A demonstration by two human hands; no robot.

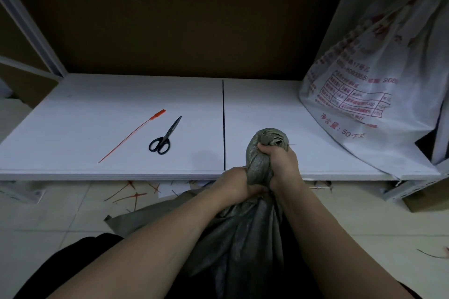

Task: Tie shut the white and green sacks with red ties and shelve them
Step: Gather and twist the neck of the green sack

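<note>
1. Low white shelf boards (pixel 121 114) run across the view under a brown back panel, with a pale tiled floor (pixel 60 221) below them littered with cut red tie scraps (pixel 131 195).
2. The grey-green woven plastic sack (pixel 243 245) stands on the floor against the person's legs, its gathered neck rising just in front of the shelf edge.
3. The left hand (pixel 237 184) is clamped around the neck low down; the right hand (pixel 279 161) is clenched on it just above, with the bunched mouth poking out over the fist.
4. The weave looks soft and crumples freely, probably a little slick, so the twisted neck is the place to hold; one fist should stay tight there while the other fetches a tie.
5. What fills this sack is hidden; its body hangs in loose folds, so I judge it not full, though its weight cannot be told.
6. A long red plastic tie (pixel 132 136) lies loose on the left board, just beside black-handled scissors (pixel 164 137).
7. A white woven sack with red printing (pixel 364 94) already sits at the shelf's right end, its top drawn together; its contents are unseen too.
</note>
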